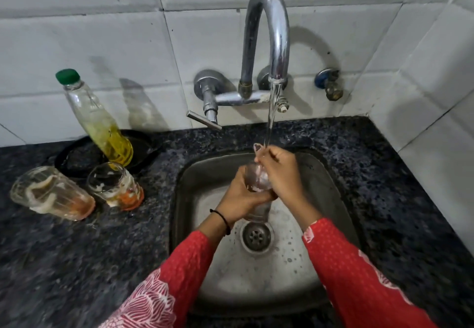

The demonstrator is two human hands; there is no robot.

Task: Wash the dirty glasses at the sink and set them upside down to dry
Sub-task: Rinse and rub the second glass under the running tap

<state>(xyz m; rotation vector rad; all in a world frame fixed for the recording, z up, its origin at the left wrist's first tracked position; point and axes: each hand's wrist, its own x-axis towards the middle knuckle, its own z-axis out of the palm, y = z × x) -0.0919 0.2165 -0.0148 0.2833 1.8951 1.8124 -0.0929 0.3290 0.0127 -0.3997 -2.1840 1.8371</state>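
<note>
Over the steel sink (331,194) my left hand (238,197) grips a clear glass (257,212) around its middle, mouth tilted up toward the tap. My right hand (279,173) covers the glass's upper part with fingers going into its mouth, right where the water stream (270,122) from the chrome faucet (266,35) lands. Two dirty glasses stand upright on the counter to the left: a tall one (51,194) with white residue and a shorter one (115,186) with orange and white residue at the bottom.
A bottle of yellow liquid with a green cap (95,120) stands in a black dish (79,156) behind the dirty glasses. The dark granite counter (77,263) surrounds the sink. A tap lever (204,120) sticks out left of the faucet. White tiled walls close the back and right.
</note>
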